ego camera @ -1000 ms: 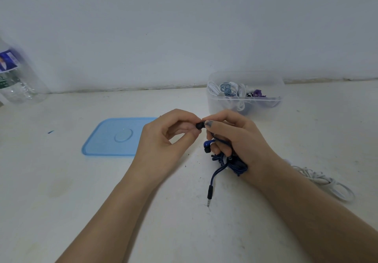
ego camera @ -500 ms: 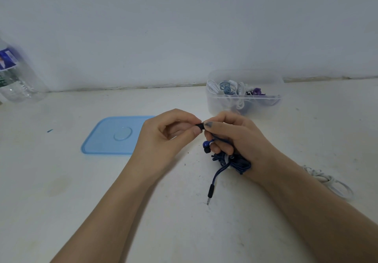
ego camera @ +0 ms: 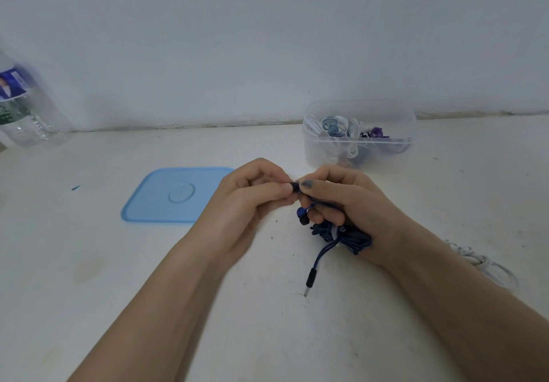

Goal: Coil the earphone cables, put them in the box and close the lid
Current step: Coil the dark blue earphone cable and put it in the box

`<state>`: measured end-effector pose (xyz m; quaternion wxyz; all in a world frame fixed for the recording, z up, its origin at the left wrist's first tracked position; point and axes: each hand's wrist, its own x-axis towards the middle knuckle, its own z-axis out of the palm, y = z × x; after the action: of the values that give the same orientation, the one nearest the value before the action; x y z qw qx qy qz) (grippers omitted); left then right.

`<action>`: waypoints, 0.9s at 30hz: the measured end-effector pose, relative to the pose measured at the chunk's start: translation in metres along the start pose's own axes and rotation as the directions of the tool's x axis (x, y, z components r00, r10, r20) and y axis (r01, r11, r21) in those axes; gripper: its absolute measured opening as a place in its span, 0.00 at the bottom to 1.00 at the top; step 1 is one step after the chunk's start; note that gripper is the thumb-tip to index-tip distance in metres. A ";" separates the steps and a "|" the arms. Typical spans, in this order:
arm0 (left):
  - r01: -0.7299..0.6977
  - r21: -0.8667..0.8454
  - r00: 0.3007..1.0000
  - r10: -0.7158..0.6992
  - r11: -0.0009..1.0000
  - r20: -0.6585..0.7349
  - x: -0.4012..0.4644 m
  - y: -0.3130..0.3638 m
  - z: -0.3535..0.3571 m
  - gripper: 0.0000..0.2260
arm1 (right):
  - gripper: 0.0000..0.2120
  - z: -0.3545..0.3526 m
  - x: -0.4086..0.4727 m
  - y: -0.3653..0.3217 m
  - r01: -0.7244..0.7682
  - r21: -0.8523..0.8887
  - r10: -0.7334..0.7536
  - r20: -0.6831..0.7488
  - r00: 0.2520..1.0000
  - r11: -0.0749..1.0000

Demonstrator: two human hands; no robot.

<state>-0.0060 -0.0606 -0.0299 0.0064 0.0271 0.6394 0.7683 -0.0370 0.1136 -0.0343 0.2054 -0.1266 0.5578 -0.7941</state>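
My right hand (ego camera: 350,203) grips a bundled dark blue earphone cable (ego camera: 341,234) in the middle of the table. Its jack plug (ego camera: 310,279) dangles down to the tabletop. One blue earbud pokes out under my right fingers. My left hand (ego camera: 252,200) pinches the other black-tipped earbud (ego camera: 295,187) against my right thumb. The clear plastic box (ego camera: 356,156) stands behind my hands, holding several coiled earphones. Its light blue lid (ego camera: 166,194) lies flat to the left of my left hand. A white earphone cable (ego camera: 481,262) lies on the table, partly hidden by my right forearm.
A clear plastic water bottle (ego camera: 23,114) with a blue label stands at the far left by the wall. The wall runs along the back of the white table (ego camera: 89,292).
Both hands stay together on the blue earphones with only slight finger shifts; the view has drifted a little.
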 end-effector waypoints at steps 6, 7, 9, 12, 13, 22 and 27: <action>-0.040 0.005 0.999 0.040 0.999 0.003 -0.001 0.000 0.005 0.08 | 0.04 0.000 0.000 0.000 -0.030 0.014 0.030 -0.008 1.000 0.999; -0.081 0.061 0.997 0.081 0.995 0.003 0.000 0.000 0.005 0.07 | 0.05 0.000 0.000 0.001 -0.028 0.020 0.028 -0.009 1.000 0.999; -0.154 0.159 0.988 0.153 0.975 0.015 0.000 0.000 0.004 0.04 | 0.05 0.000 -0.001 0.000 -0.019 0.030 0.019 -0.009 1.000 0.999; -0.240 0.254 0.970 0.239 0.937 0.033 -0.004 0.002 0.007 0.04 | 0.05 0.000 -0.002 -0.001 -0.016 0.037 0.015 0.010 1.000 0.999; -0.265 0.273 0.964 0.264 0.925 0.042 -0.006 0.004 0.009 0.04 | 0.06 0.001 -0.003 -0.001 -0.015 0.042 0.015 0.015 1.000 0.999; -0.392 0.379 0.914 0.402 0.839 0.054 -0.009 0.000 0.011 0.04 | 0.05 0.006 -0.004 -0.001 -0.006 0.038 0.005 0.016 1.000 0.999; -0.415 0.418 0.897 0.440 0.808 0.040 -0.006 -0.005 0.010 0.06 | 0.07 0.005 -0.004 0.000 -0.011 0.040 0.010 0.014 1.000 0.999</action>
<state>0.0002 -0.0501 -0.0329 -0.1913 0.1485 0.7655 0.5961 -0.0314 0.1114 -0.0322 0.2157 -0.1250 0.5410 -0.8032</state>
